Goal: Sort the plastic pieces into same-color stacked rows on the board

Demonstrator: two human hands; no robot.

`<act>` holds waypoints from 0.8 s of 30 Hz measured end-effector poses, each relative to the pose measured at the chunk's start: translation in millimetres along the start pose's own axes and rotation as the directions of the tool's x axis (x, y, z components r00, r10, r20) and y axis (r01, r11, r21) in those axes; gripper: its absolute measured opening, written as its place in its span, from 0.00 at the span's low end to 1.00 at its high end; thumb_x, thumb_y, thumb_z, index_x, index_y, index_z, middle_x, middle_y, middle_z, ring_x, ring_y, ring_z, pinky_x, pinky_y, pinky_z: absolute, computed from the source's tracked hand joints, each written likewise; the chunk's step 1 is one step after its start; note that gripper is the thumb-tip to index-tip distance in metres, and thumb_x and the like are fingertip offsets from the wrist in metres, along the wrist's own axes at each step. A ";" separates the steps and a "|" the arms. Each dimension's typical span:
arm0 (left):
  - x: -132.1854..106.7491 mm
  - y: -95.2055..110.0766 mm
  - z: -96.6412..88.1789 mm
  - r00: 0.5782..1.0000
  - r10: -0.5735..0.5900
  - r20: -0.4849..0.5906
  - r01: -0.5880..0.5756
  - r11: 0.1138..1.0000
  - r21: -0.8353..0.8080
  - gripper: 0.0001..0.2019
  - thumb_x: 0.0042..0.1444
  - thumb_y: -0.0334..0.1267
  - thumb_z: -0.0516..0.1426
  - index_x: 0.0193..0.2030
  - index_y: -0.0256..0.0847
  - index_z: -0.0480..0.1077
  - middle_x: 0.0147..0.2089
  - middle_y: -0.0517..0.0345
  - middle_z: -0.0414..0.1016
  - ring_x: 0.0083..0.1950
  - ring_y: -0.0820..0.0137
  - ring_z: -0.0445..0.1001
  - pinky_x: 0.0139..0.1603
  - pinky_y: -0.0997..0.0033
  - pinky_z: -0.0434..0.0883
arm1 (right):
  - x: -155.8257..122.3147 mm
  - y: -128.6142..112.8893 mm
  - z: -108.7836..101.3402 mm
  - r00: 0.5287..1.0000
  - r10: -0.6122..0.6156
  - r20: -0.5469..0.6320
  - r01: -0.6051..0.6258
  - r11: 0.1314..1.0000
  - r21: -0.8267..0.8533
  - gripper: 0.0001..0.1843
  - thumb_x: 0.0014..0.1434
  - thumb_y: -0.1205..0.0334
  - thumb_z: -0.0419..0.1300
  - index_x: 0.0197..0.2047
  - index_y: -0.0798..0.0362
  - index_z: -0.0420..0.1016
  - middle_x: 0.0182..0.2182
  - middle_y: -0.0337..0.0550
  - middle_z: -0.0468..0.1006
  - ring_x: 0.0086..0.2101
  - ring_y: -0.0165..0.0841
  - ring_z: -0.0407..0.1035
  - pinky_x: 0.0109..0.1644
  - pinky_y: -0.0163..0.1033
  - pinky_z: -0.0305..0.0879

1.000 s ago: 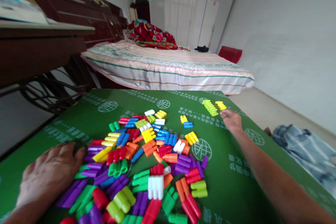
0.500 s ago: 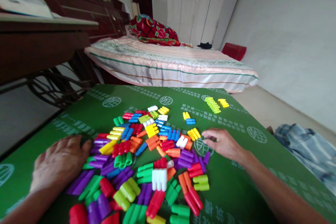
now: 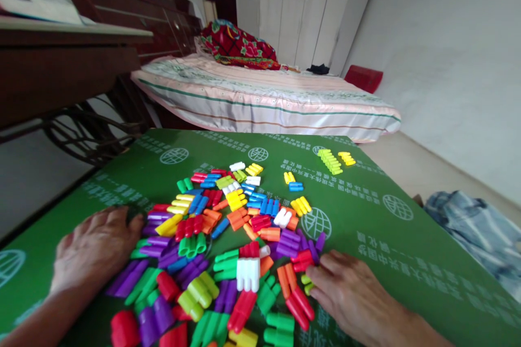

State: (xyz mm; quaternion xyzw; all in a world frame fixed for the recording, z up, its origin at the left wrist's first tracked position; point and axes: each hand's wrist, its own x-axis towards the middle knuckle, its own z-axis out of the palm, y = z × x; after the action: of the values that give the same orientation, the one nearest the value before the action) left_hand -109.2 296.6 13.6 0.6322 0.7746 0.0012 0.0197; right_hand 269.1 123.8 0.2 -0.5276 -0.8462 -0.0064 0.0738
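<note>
My right hand (image 3: 348, 287) is at the right edge of a pile of plastic toy building blocks, its fingers closed over a lime-green block (image 3: 307, 284). Only the left end of that block shows; the rest is hidden under the fingers. Just left of it lie a red block (image 3: 300, 303) joined to an orange one (image 3: 287, 277). My left hand (image 3: 95, 246) rests flat on the board at the pile's left side, fingers stretched out and holding nothing. Purple blocks (image 3: 152, 248) and a green block (image 3: 142, 287) lie close beside it.
A green printed board (image 3: 358, 200) forms the tabletop. Toward its far right lie a row of joined lime-green blocks (image 3: 330, 162) and a yellow block (image 3: 347, 159). Beyond stands a bed (image 3: 264, 100); a wooden desk (image 3: 69, 59) is at left, plaid cloth (image 3: 468, 227) at right.
My right hand has moved from beside the yellow block toward me, down onto the lime-green block. My left hand has stayed in place.
</note>
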 end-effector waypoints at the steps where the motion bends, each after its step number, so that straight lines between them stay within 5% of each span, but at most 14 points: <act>1: -0.5 0.5 -0.5 1.000 -0.007 0.003 0.007 1.000 0.000 0.37 0.57 0.55 0.29 0.60 0.31 0.59 0.66 0.36 0.58 0.66 0.45 0.56 0.65 0.43 0.56 | -1.3 3.1 -1.4 1.000 0.001 0.013 -0.001 1.000 0.028 0.05 0.57 0.64 0.61 0.38 0.47 0.73 0.33 0.40 0.78 0.32 0.34 0.72 0.36 0.38 0.67; 14: 1.8 1.7 -2.9 1.000 -0.020 0.022 0.019 1.000 0.015 0.40 0.56 0.57 0.26 0.61 0.32 0.58 0.65 0.37 0.58 0.65 0.46 0.56 0.66 0.45 0.56 | -24.0 45.7 -6.0 0.956 0.252 0.151 -0.259 0.966 0.025 0.12 0.47 0.73 0.61 0.35 0.48 0.73 0.35 0.43 0.78 0.35 0.38 0.74 0.37 0.39 0.70; 20: 5.0 -0.8 0.9 0.999 -0.030 0.032 0.030 0.999 0.017 0.39 0.56 0.57 0.27 0.62 0.33 0.57 0.65 0.38 0.57 0.65 0.46 0.56 0.66 0.45 0.56 | -17.3 61.8 7.1 0.946 0.325 -0.016 -0.324 0.944 0.059 0.23 0.56 0.66 0.55 0.55 0.44 0.72 0.38 0.42 0.81 0.35 0.35 0.76 0.39 0.39 0.71; 24: 4.9 -3.6 2.0 0.999 -0.031 0.025 0.031 0.999 0.009 0.40 0.56 0.57 0.27 0.63 0.32 0.55 0.66 0.37 0.57 0.66 0.46 0.55 0.66 0.44 0.55 | -7.5 74.5 10.5 0.827 0.560 -0.051 -0.563 0.823 -0.076 0.15 0.62 0.57 0.52 0.45 0.42 0.78 0.30 0.41 0.82 0.27 0.35 0.75 0.29 0.37 0.67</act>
State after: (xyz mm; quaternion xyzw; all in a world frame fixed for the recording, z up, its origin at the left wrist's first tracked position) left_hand -113.6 300.6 11.3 0.6203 0.7839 -0.0102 0.0269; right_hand 337.6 151.1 -16.2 -0.7557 -0.6515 -0.0284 0.0606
